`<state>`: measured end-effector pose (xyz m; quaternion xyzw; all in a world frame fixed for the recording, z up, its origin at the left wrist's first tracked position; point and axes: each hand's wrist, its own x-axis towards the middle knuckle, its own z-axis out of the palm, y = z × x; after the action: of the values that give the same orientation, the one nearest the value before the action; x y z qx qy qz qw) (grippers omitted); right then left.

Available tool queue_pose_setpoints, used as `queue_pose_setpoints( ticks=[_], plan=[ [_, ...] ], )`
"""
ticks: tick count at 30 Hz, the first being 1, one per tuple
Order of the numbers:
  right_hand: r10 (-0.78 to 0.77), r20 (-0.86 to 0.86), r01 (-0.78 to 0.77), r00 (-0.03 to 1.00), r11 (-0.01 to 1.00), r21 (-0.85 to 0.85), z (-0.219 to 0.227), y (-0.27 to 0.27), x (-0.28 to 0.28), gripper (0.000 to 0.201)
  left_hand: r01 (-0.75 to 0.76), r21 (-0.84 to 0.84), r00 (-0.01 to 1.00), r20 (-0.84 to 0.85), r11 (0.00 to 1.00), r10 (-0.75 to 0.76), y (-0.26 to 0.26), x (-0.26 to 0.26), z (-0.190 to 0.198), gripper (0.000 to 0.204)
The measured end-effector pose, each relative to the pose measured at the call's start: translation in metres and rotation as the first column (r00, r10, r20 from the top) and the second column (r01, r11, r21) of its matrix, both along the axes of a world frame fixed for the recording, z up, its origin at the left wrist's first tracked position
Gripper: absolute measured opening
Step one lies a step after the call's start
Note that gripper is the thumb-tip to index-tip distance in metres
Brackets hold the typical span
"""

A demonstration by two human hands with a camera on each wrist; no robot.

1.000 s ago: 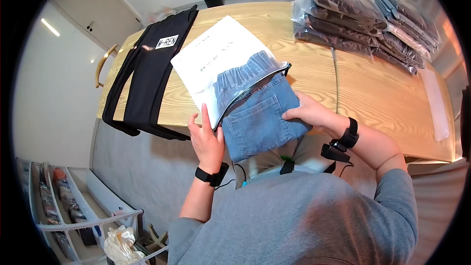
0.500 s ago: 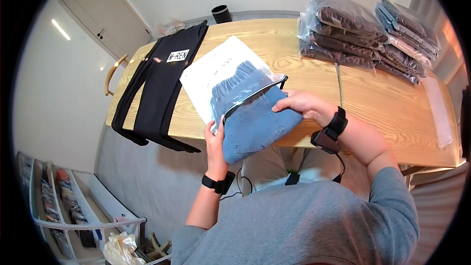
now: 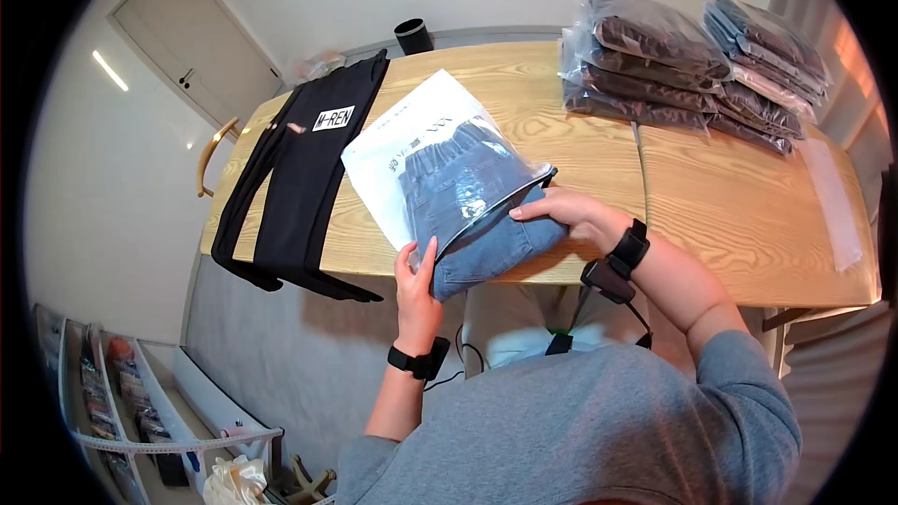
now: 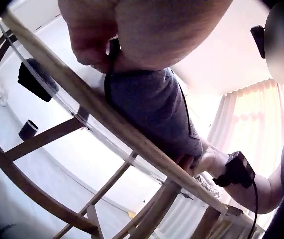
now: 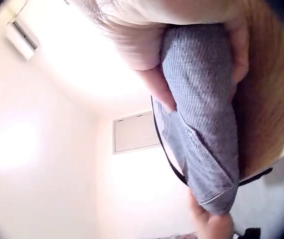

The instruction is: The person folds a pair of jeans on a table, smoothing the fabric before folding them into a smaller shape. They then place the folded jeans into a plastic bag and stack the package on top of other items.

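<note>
Folded blue jeans (image 3: 486, 248) lie partly inside a zip bag (image 3: 379, 164) with a clear front and white back, the elastic waist showing through the plastic. The dark-edged mouth of the bag crosses the denim at a slant. My left hand (image 3: 417, 299) holds the left corner of the bag mouth, thumb and fingers on either side. With thumb on top and fingers underneath, my right hand (image 3: 571, 210) grips the right side of the jeans outside the bag. The right wrist view shows the folded denim (image 5: 201, 89) between thumb and fingers.
Black trousers (image 3: 304, 168) with a white lettered patch lie on the wooden table (image 3: 599, 154), legs over its front edge. Stacks of bagged garments (image 3: 645, 65) stand at the back right, near a pale strip (image 3: 831, 206). A divided rack (image 3: 131, 421) stands low at left.
The jeans have gone deeper into the bag, with more denim now under the clear plastic. My right hand has shifted left with them, and my left hand stays at the bag's corner.
</note>
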<state>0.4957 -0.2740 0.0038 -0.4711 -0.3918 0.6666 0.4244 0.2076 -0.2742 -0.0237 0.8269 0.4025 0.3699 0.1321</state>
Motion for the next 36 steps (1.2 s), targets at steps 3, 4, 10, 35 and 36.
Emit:
queue_pose_setpoints(
  ticks=[3,4,10,35,36],
  plan=[
    [-0.149,-0.242,0.106,0.959,0.978,-0.182,0.001,0.004,-0.011,0.028,0.002,-0.009,1.0,-0.026,1.0,-0.003,-0.002,-0.001,0.002,0.066],
    [-0.148,-0.245,0.104,0.958,0.978,-0.183,0.0,0.005,-0.013,0.028,-0.002,-0.042,1.0,-0.025,0.999,0.001,-0.002,-0.002,0.004,0.066],
    [-0.343,-0.429,0.309,0.836,0.939,-0.149,-0.016,0.01,-0.023,0.015,-0.13,0.042,0.991,0.039,0.991,0.129,-0.016,0.009,0.01,0.068],
    [-0.747,-0.258,0.734,0.612,0.658,-0.164,-0.036,0.035,-0.064,0.047,0.299,0.032,0.946,0.12,0.954,-0.301,-0.059,0.083,0.021,0.059],
    [-0.749,-0.258,0.736,0.61,0.656,-0.165,-0.032,0.034,-0.066,0.047,0.319,0.027,0.939,0.125,0.947,-0.32,-0.059,0.084,0.021,0.059]
  ],
)
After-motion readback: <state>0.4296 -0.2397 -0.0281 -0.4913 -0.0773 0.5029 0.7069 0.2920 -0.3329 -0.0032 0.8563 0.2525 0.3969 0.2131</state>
